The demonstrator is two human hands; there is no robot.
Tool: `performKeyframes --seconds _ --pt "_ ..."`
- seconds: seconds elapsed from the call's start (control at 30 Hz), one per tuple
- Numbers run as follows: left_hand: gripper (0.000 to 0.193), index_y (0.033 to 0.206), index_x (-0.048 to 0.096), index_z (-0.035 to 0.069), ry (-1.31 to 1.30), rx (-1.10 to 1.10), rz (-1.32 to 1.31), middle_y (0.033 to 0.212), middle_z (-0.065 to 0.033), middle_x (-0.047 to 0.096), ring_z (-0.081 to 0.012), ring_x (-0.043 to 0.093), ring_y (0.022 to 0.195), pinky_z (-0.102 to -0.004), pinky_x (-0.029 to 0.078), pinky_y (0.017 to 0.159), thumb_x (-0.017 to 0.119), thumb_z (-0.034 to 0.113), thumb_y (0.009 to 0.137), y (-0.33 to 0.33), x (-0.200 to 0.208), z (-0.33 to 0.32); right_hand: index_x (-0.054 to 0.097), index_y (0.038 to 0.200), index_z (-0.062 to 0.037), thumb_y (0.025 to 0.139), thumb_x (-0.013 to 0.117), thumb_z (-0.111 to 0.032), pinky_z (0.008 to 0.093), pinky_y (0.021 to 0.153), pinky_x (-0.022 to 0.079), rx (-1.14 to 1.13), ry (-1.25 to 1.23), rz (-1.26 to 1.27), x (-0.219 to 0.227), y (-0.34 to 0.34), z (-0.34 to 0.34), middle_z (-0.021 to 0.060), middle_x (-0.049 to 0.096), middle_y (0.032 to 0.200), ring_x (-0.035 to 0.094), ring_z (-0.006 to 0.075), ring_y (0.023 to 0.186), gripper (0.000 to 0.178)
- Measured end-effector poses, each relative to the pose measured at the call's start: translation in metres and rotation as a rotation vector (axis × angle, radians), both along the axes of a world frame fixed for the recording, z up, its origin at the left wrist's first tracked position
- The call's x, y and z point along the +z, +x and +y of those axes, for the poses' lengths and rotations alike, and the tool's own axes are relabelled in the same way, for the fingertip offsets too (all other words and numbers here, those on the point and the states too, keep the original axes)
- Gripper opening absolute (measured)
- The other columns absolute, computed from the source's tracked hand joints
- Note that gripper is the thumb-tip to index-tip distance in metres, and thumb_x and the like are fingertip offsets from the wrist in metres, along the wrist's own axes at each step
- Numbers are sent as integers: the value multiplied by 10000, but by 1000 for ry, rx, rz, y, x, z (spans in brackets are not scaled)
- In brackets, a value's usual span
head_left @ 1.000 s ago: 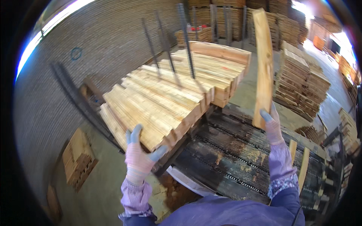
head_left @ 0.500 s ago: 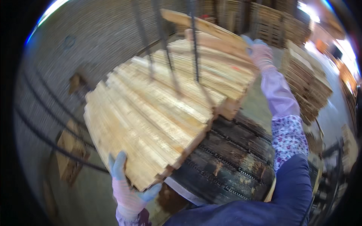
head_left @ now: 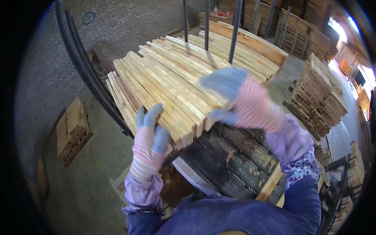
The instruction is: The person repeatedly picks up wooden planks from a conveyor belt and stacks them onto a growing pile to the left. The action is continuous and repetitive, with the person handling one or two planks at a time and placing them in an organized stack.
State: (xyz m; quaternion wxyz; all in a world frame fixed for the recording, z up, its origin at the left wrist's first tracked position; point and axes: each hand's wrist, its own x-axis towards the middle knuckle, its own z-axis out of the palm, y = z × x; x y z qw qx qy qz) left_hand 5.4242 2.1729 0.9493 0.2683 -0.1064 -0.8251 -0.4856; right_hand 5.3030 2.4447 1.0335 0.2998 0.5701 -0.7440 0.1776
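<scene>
A wide row of pale wooden strips [head_left: 168, 88] lies side by side before me, its near ends uneven. On the strips' near left end rests my left hand [head_left: 148, 145], in a striped glove with blue fingertips, its fingers spread. Above the near ends at the middle is my right hand [head_left: 248, 100], gloved alike and smeared by motion; its fingers are stretched out with the thumb apart. A longer wooden board [head_left: 246, 42] stands on edge along the row's far side. Neither hand visibly lifts a strip.
Dark ribbed rods [head_left: 234, 33] rise among the strips, and a black chain [head_left: 84, 74] slants past their left end. Nearer me is a dark chain-lined bed [head_left: 231, 156] with short wood pieces. Stacked wood [head_left: 319, 92] stands at right, a smaller stack [head_left: 73, 127] at left.
My right hand has come from the far board back to the strips' near ends. My left hand has shifted from the near corner slightly up and right along the strips. The view has turned.
</scene>
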Motion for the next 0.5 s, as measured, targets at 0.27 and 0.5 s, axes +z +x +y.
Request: performKeyframes --seconds 0.27,0.5 --pt "934 1635 259 -14 497 -87 -127 1574 -230 433 -279 426 1437 -362 360 1189 793 334 952 -45 16 -15 584 1394 -162 728 788 -356 545 1169 359 -267 80 173 -60 59 -55 98 566 1407 529 313 1342 723" --pt "950 1642 266 28 527 -82 -67 1487 -229 528 -319 558 1309 -381 468 1111 823 177 887 -44 14 -20 593 1384 -120 657 770 -276 505 1117 417 -288 -32 194 -34 80 -51 111 622 1315 564 327 1291 764"
